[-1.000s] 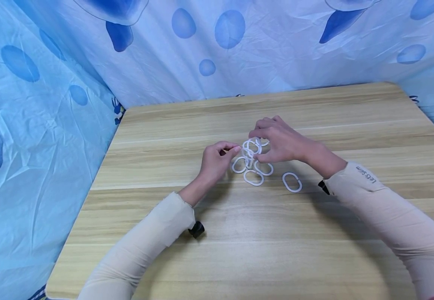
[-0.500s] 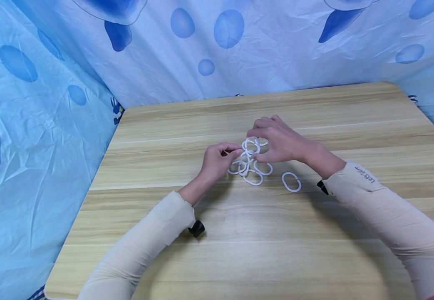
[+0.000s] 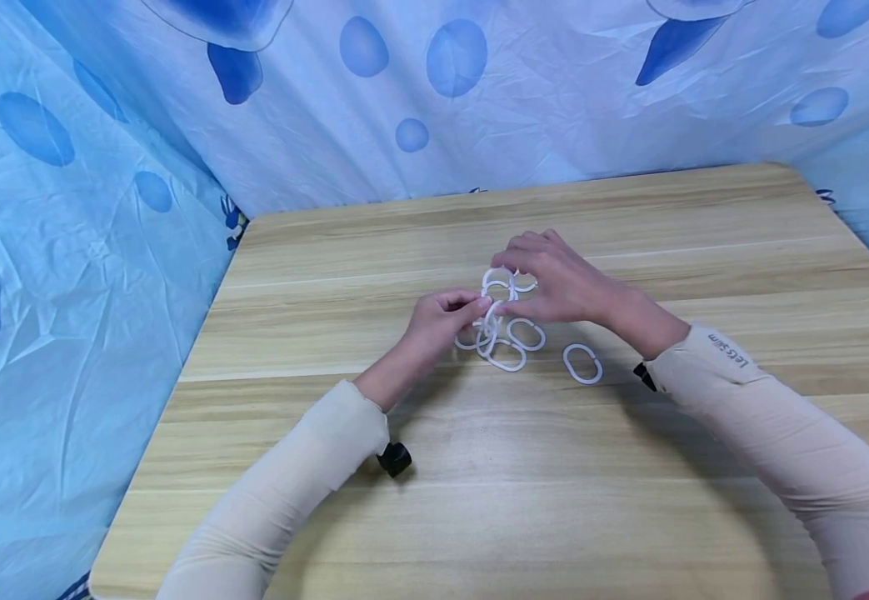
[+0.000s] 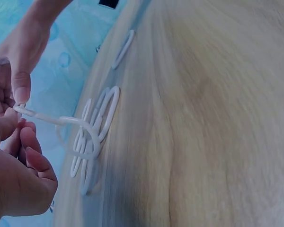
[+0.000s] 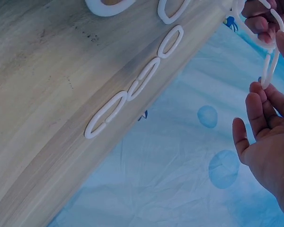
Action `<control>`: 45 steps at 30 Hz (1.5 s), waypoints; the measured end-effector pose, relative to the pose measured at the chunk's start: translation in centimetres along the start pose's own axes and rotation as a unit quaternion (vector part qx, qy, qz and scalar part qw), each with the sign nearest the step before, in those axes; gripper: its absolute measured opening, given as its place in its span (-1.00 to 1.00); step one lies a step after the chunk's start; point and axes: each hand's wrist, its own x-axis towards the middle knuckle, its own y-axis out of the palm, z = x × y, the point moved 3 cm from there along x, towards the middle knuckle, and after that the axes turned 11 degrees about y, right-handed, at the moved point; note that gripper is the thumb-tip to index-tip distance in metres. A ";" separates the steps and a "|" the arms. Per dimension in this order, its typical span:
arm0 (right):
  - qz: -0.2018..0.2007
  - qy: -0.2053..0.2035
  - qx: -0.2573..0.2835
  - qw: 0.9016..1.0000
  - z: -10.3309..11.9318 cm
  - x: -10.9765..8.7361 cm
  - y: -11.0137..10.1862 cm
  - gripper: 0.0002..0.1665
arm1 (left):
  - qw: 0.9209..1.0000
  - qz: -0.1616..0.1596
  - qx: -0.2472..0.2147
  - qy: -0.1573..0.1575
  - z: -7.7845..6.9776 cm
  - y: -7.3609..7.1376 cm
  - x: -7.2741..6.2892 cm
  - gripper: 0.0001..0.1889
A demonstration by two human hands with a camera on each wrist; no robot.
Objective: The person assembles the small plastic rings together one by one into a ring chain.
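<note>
My left hand (image 3: 437,323) pinches a white oval curtain ring (image 4: 48,118) between thumb and fingertips. Another linked ring (image 4: 95,152) hangs from it, overlapping the rings lying below. To its right, my right hand (image 3: 557,282) holds a further ring (image 3: 485,282) between thumb and forefinger, right beside the left fingertips. In the right wrist view, a narrow ring (image 5: 266,71) reaches down to the right fingertips, linked with the rings at the left hand. Each ring has a small split in its side. Fingers partly hide where the held rings meet.
Several loose rings lie on the wooden table (image 3: 494,500) just under the hands, one (image 3: 526,347) nearer the right. A single ring (image 3: 582,382) lies apart, farther right. A blue patterned curtain (image 3: 314,125) hangs behind and to the left.
The right fingers have shifted slightly left, closer to the left thumb, and the held rings have risen and turned. One ring near the left hand has slid left; the far right ring stays put.
</note>
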 end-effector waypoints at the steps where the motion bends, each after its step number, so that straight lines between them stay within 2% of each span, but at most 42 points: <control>1: 0.001 0.004 0.005 1.000 0.0 0.0 0.0 -0.43 | 1.000 -0.004 -0.009 -0.001 0.0 0.0 0.0 -0.75; 6: 0.010 0.021 0.022 0.999 -0.2 0.1 0.0 -0.36 | 1.000 -0.025 -0.016 0.009 -0.3 -0.2 0.1 -0.77; 9: 0.003 0.022 0.024 0.999 -0.7 -0.1 -0.3 -0.40 | 0.999 -0.037 -0.016 0.015 -0.4 -0.3 0.0 -0.78; 14: -0.035 0.029 0.031 0.999 -2.7 -0.8 -1.3 -0.55 | 0.999 -0.044 -0.011 0.021 -0.5 -0.5 0.0 -0.79; 17: -0.042 0.051 0.033 0.997 -4.2 -1.3 -1.8 -0.57 | 0.999 -0.044 -0.007 0.024 -0.5 -0.7 0.0 -0.80; 23: -0.003 0.163 0.007 0.987 -6.7 -2.2 -2.3 -0.52 | 0.999 -0.044 -0.013 0.027 -0.5 -0.8 0.0 -0.81; 26: 0.019 0.197 -0.006 0.980 -7.6 -2.5 -2.2 -0.49 | 0.998 -0.047 -0.014 0.032 -0.6 -0.9 0.0 -0.82; 34: 0.049 0.212 -0.020 0.976 -9.2 -2.8 -1.7 -0.46 | 0.998 -0.052 -0.015 0.033 -0.6 -1.0 -0.1 -0.83; 45: 0.109 0.215 -0.063 0.969 -9.8 -2.7 -0.4 -0.40 | 0.998 -0.048 -0.010 0.027 -0.5 -1.2 -0.1 -0.82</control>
